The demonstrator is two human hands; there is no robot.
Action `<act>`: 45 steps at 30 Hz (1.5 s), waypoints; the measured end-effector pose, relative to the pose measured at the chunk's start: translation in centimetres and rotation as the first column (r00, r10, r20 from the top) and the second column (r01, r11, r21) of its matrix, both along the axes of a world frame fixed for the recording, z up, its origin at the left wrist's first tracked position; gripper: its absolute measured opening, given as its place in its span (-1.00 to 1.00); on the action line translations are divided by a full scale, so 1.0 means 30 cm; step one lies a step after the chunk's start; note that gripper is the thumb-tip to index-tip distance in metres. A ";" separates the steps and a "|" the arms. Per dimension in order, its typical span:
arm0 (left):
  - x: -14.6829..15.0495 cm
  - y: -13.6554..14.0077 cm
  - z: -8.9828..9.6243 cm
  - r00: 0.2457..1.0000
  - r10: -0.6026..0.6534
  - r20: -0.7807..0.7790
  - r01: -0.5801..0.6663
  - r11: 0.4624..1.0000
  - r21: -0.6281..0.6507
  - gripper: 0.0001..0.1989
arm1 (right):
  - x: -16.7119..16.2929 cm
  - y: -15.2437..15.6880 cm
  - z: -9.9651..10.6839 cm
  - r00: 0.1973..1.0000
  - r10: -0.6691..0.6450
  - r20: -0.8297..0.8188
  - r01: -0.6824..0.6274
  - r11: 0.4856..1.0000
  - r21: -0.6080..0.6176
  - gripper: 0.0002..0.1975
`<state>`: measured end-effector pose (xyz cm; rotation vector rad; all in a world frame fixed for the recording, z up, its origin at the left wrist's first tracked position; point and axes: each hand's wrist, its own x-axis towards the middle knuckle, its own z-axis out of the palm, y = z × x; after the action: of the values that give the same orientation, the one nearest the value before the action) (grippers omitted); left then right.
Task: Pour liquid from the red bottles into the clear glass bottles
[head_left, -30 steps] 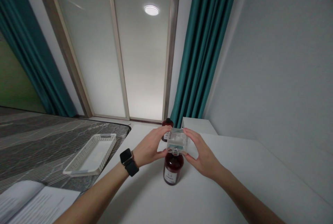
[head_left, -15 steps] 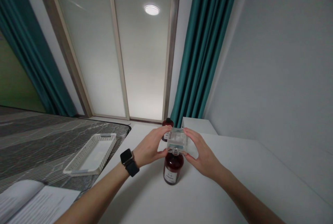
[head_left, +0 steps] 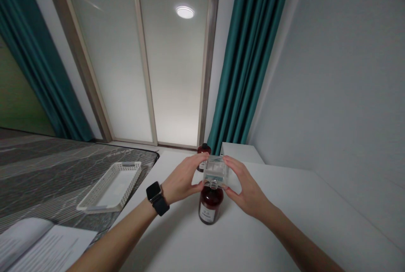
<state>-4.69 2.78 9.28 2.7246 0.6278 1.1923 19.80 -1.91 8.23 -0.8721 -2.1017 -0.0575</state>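
Observation:
A clear, box-shaped container (head_left: 215, 171) is held between my two hands, over the top of a dark red-brown bottle (head_left: 211, 204) with a white label. Whether the container rests on that bottle or hovers above it, I cannot tell. My left hand (head_left: 185, 177), with a black watch on its wrist, grips the container's left side between thumb and fingers. On the right side my right hand (head_left: 248, 187) pinches it the same way. Behind my left fingertips stands a second red-brown bottle (head_left: 204, 149) with a black cap, partly hidden.
Both bottles stand on a white table (head_left: 253, 242). To the left, a white perforated basket (head_left: 95, 192) and an open book (head_left: 53, 246) lie on a grey patterned surface (head_left: 31, 171). A white box-like piece (head_left: 242, 152) stands beyond the table, near the teal curtain (head_left: 245, 74).

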 end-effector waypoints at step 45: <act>0.004 -0.002 -0.005 0.998 -0.039 0.040 0.036 0.996 0.084 -0.29 | -0.001 -0.005 0.002 0.999 0.010 0.037 -0.015 0.989 0.147 -0.32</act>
<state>-4.57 2.71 9.12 2.7576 0.5314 1.2918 19.78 -2.05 8.27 -0.7743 -2.1071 -0.2204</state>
